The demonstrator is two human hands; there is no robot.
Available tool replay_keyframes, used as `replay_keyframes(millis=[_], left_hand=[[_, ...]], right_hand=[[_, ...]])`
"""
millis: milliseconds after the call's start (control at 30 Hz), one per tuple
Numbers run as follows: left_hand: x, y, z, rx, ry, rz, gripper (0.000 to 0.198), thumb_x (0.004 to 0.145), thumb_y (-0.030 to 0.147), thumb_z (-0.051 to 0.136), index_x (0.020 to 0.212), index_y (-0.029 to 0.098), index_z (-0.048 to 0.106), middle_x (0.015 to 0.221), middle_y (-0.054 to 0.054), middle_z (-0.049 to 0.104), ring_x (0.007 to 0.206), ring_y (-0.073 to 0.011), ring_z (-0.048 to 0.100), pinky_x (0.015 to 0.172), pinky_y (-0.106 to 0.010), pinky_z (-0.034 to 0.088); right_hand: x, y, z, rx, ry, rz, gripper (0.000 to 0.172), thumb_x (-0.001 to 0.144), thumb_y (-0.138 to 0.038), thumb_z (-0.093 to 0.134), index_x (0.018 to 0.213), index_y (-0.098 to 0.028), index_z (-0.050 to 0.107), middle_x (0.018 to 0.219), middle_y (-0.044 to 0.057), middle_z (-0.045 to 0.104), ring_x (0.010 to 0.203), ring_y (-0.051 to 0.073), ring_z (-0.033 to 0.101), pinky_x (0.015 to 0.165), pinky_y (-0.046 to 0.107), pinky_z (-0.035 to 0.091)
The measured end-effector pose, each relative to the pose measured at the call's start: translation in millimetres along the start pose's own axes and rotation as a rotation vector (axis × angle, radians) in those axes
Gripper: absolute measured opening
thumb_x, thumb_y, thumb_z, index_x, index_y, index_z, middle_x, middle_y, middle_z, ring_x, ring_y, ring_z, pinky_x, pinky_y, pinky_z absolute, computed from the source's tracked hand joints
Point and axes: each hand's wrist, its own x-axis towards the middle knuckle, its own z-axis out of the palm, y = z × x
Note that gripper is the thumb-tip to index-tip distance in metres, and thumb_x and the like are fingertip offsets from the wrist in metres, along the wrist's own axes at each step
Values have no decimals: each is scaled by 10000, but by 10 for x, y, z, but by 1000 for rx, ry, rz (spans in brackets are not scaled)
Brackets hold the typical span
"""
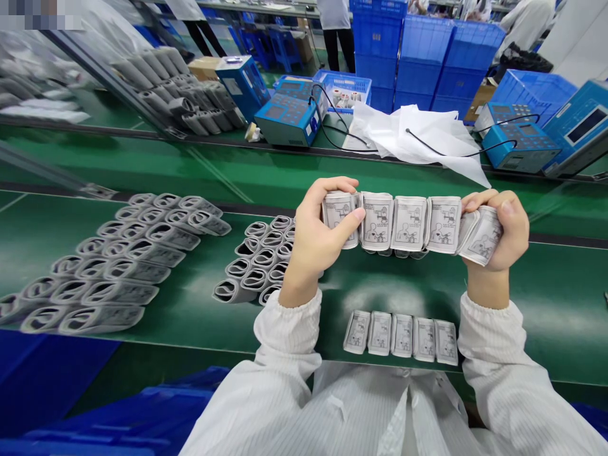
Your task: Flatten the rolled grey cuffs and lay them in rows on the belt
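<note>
Between my two hands, a row of several grey rolled cuffs (409,223) with printed drawings is held up above the green table. My left hand (327,221) grips the left end, its thumb across the front of the first cuffs. At the right end my right hand (503,231) is wrapped round the last cuff, which tilts outward. Below, near the table's front edge, lies another row of printed cuffs (403,335). Behind the held row, the lower edges of more cuffs show, mostly hidden.
Rolled cuffs (263,258) stand stacked left of my left forearm, with a larger group (114,266) farther left. Beyond the green belt (266,171) are blue devices (289,111) with cables, white sheets (413,136) and blue crates (422,57). People in white stand behind.
</note>
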Motion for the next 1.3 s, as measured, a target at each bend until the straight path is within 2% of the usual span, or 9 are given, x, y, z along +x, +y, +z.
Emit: replay_keyframes(millis=[433,700,1300], left_hand=[[-2,2,-7,10,-4,8,284,959,420,839,1158,282,692,1303,-64,791,1271,-306,755,1102,-472,628],[1,-19,-8,-7,-3,4,296,947,428,851,1153,282,697,1295,-64,796,1256,-301,759,1077,-462,634],[6,-33,-63,20,-13,0,297,950,429,831,1164,284,683,1315,-66,784,1273,-312,749,1092,-480,638]], right_hand=[[-5,9,-20,-2,-41,-14,375,976,-439,759,707,-262,568,781,54,675,725,248,662,657,415,536],[-12,-3,-11,21,-24,7,312,967,-389,744,702,-274,623,787,46,723,725,255,661,636,422,551],[-14,6,-3,12,-45,25,384,956,-465,789,701,-267,582,784,25,711,727,228,677,635,385,577]])
